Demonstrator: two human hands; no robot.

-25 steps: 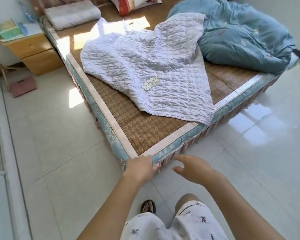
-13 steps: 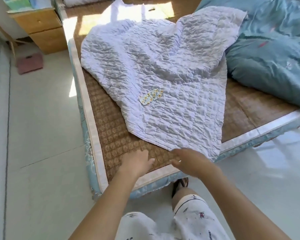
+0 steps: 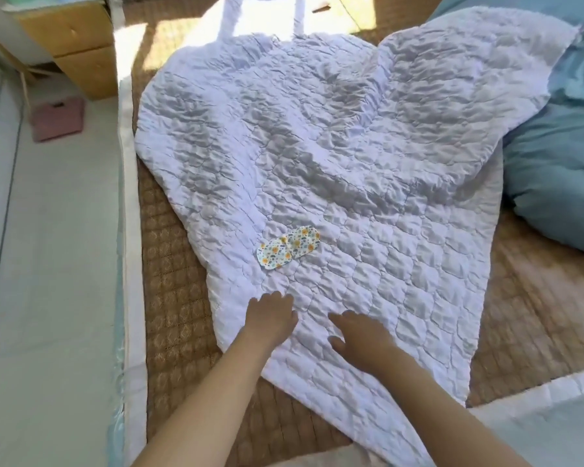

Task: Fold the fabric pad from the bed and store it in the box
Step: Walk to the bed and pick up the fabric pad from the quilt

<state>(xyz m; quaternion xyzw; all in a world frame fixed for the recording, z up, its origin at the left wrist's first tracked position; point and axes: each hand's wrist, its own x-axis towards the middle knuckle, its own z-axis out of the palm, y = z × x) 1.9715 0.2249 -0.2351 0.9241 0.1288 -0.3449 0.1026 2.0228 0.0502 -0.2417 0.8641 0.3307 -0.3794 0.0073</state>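
A small fabric pad (image 3: 288,246) with a yellow and blue print lies flat on a white quilted blanket (image 3: 334,156) spread across the bed. My left hand (image 3: 272,316) hovers over the blanket just below the pad, fingers apart, holding nothing. My right hand (image 3: 359,338) is beside it to the right, also open over the blanket. Neither hand touches the pad. No box is in view.
The blanket lies on a woven brown mat (image 3: 176,298) with a white bed border (image 3: 129,230). A blue duvet (image 3: 560,170) is bunched at the right. A wooden nightstand (image 3: 78,52) and a pink scale (image 3: 58,117) stand on the tiled floor at the left.
I have moved closer to the bed. Both hands have gone from the bed's foot edge forward onto the blanket, toward the pad.
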